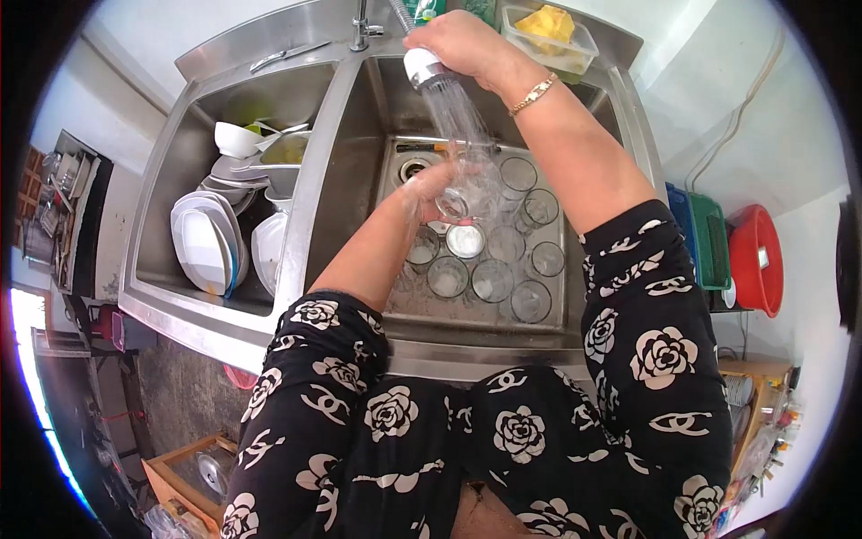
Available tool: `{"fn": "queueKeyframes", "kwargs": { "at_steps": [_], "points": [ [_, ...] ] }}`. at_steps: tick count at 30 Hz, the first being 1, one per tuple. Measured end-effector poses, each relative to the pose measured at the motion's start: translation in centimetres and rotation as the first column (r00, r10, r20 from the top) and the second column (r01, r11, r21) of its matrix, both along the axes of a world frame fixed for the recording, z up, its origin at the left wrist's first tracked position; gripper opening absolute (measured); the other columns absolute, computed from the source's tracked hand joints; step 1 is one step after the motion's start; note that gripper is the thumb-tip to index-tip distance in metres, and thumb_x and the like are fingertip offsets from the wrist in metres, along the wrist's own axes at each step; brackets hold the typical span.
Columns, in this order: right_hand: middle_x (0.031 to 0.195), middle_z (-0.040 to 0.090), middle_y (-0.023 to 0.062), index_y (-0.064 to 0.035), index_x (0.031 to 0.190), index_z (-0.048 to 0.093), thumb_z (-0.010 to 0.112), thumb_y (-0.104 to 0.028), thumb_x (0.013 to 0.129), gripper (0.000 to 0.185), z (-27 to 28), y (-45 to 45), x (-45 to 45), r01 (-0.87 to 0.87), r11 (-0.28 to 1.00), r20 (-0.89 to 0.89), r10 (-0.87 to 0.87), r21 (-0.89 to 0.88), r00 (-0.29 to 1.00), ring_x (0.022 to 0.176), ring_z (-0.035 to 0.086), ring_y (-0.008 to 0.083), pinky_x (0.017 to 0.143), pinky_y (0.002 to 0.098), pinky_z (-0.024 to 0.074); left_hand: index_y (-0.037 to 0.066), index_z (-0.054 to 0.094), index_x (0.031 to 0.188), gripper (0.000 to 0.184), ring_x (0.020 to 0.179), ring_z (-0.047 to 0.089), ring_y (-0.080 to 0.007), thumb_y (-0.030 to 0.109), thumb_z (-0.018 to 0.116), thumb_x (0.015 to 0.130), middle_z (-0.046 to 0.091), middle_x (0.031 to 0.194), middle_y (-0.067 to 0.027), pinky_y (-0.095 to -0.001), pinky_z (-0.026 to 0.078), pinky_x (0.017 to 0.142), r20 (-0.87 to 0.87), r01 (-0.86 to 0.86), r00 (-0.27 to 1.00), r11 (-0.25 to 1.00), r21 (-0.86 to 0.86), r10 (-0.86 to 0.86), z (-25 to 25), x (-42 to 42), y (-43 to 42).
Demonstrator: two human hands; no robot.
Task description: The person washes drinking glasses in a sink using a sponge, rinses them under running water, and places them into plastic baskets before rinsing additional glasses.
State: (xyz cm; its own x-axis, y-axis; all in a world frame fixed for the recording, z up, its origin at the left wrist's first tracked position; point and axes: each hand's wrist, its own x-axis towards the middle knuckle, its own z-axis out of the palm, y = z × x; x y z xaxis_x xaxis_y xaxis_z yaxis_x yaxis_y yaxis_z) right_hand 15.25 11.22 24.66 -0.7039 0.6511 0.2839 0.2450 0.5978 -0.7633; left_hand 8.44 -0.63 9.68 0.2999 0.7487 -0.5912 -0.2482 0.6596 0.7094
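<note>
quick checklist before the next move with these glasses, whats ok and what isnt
1. Sprayer held: ok, the right hand has it.
2. Water reaching the held glass: ok, it falls over the glass and the left hand.
3. Held glass fully rinsed: cannot tell, the spray blurs it.
4. Room around the other glasses: not ok, several stand close together, so knocks seem possible.
5. Plates kept apart from the glasses: ok, they lie in the left basin.
</note>
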Motion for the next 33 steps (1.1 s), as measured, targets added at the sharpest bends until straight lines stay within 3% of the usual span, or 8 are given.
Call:
{"fn": "queueKeyframes", "kwargs": {
  "at_steps": [4,7,12,18,24,27,30,33],
  "points": [
    [0.066,0.06,0.0061,0.0025,0.076,0.066,0.062,-0.024,0.08,0.028,-2.9,-0.6,-0.7,0.141,0.982,0.069,-0.133,-0.124,0.989,0.059,0.053,0.0137,0.054,0.0308,0.0421,0.015,0.058,0.115,0.044,0.098,0.06,-0.0235,0.039,0.068,0.079,0.061,0.11,-0.006,-0.0467,0.052,0.076,0.029,0.052,0.998,0.998,0.044,-0.053,-0.4,-0.4,-0.6],
    [0.073,0.063,0.0068,0.0021,0.082,0.066,0.062,-0.022,0.081,0.025,-5.8,-0.8,-0.4,0.059,0.998,0.103,-0.055,-0.037,0.993,0.061,0.055,0.0141,0.057,0.0311,0.044,0.013,0.06,0.111,0.041,0.098,0.061,-0.0228,0.035,0.07,0.078,0.063,0.108,-0.006,-0.0461,0.052,0.075,0.051,0.081,0.995,0.989,0.12,-0.088,-0.7,-0.9,-1.4],
    [0.074,0.063,0.006,0.0018,0.086,0.065,0.062,-0.021,0.084,0.023,-8.3,-0.6,-0.4,0.071,0.994,0.034,-0.068,-0.082,0.997,0.063,0.057,0.0136,0.058,0.0299,0.0452,0.011,0.059,0.112,0.041,0.094,0.062,-0.0205,0.028,0.072,0.077,0.063,0.103,-0.0068,-0.0433,0.054,0.071,0.062,0.176,0.98,0.974,0.144,-0.187,-2.1,-3.4,-1.5],
    [0.075,0.062,0.0049,0.0018,0.088,0.064,0.061,-0.021,0.086,0.023,-8.4,-1.0,-0.9,0.109,0.94,0.02,-0.109,-0.323,0.994,0.065,0.057,0.0125,0.057,0.0284,0.0459,0.012,0.055,0.115,0.046,0.088,0.065,-0.0221,0.032,0.072,0.077,0.065,0.098,-0.0062,-0.0368,0.054,0.065,0.031,-0.012,1.0,0.986,0.169,0.007,-1.7,-4.9,-3.5],
    [0.08,0.062,0.0046,0.0015,0.093,0.064,0.06,-0.023,0.088,0.025,-9.0,-2.0,-0.9,0.058,0.85,-0.085,-0.119,-0.523,0.989,0.068,0.058,0.0118,0.058,0.0279,0.0472,0.013,0.056,0.114,0.049,0.075,0.066,-0.0222,0.044,0.064,0.077,0.066,0.096,-0.0068,-0.0296,0.051,0.053,0.211,-0.214,0.959,0.971,0.109,0.187,-4.1,-6.6,-3.4],
    [0.082,0.062,0.0041,0.0009,0.096,0.064,0.061,-0.024,0.088,0.026,-10.3,-2.1,-1.2,0.006,0.819,-0.15,-0.113,-0.574,0.982,0.07,0.057,0.0115,0.061,0.0281,0.0489,0.009,0.055,0.116,0.05,0.074,0.066,-0.023,0.043,0.061,0.08,0.066,0.1,-0.01,-0.029,0.054,0.052,0.283,-0.25,0.934,0.965,0.083,0.218,-5.1,-7.0,-2.9],
    [0.083,0.062,0.0032,0.0016,0.099,0.064,0.061,-0.025,0.089,0.029,-10.9,-2.0,-1.5,0.028,0.828,-0.132,-0.123,-0.561,0.984,0.071,0.057,0.0114,0.06,0.0278,0.0486,0.009,0.056,0.116,0.052,0.068,0.065,-0.022,0.046,0.06,0.079,0.066,0.098,-0.0096,-0.0283,0.05,0.046,0.208,-0.225,0.955,0.973,0.043,0.212,-5.8,-7.3,-3.1],
    [0.076,0.066,0.0171,0.002,0.085,0.068,0.059,-0.028,0.084,0.031,-12.1,-1.3,-1.5,0.197,0.916,-0.122,-0.253,-0.35,0.96,0.069,0.064,0.0266,0.063,0.0359,0.0494,0.009,0.057,0.113,0.052,0.065,0.064,-0.0208,0.047,0.058,0.079,0.067,0.094,-0.0085,-0.0275,0.046,0.041,0.197,-0.227,0.956,0.974,0.029,0.217,-5.7,-7.4,-3.3]
  ]
}}
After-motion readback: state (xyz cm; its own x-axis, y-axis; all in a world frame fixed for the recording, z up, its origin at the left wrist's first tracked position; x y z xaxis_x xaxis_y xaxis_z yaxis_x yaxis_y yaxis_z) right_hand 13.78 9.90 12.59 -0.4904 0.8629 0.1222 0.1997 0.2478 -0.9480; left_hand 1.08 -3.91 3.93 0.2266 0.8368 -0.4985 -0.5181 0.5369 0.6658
